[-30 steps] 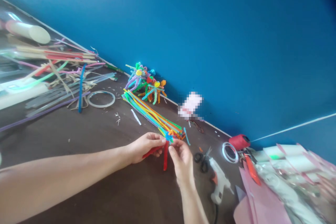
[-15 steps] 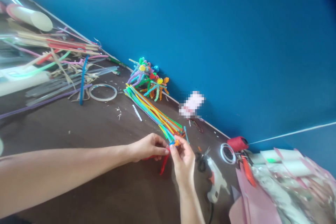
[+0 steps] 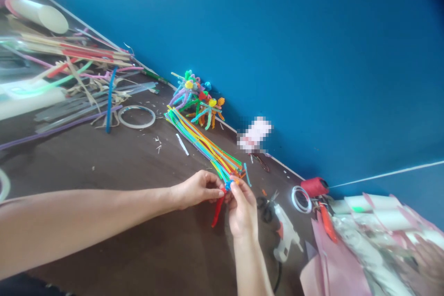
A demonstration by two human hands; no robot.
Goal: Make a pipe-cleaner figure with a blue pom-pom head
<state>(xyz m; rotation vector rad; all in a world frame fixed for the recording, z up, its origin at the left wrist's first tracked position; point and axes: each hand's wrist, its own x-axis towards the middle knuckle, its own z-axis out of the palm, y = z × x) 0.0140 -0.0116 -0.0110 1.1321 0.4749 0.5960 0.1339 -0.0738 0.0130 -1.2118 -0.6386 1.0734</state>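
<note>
My left hand [image 3: 201, 188] is closed, its thumb and forefinger pinching a red pipe cleaner [image 3: 217, 212] whose bent end hangs below the fingers. Close against it, my right hand [image 3: 243, 206] pinches a small blue-and-orange pipe cleaner figure [image 3: 229, 185], mostly hidden by the fingers. The red pipe cleaner touches the blue part. Just beyond both hands lies a bundle of multicoloured pipe cleaners [image 3: 204, 141]. Behind that bundle, several pipe cleaner figures [image 3: 194, 97] with many legs stand against the wall.
A white glue gun [image 3: 286, 233] and dark-handled scissors [image 3: 267, 208] lie right of my hands. Farther right are red thread [image 3: 314, 187], a tape roll [image 3: 301, 199], pink sheets [image 3: 333, 259] and a blurred hand [image 3: 430, 256]. Leftward lie a white ring [image 3: 136, 117] and loose sticks [image 3: 76, 49].
The red pipe cleaner has come up against the blue-and-orange figure, and my right fingers have closed farther over that figure. The view has shifted slightly.
</note>
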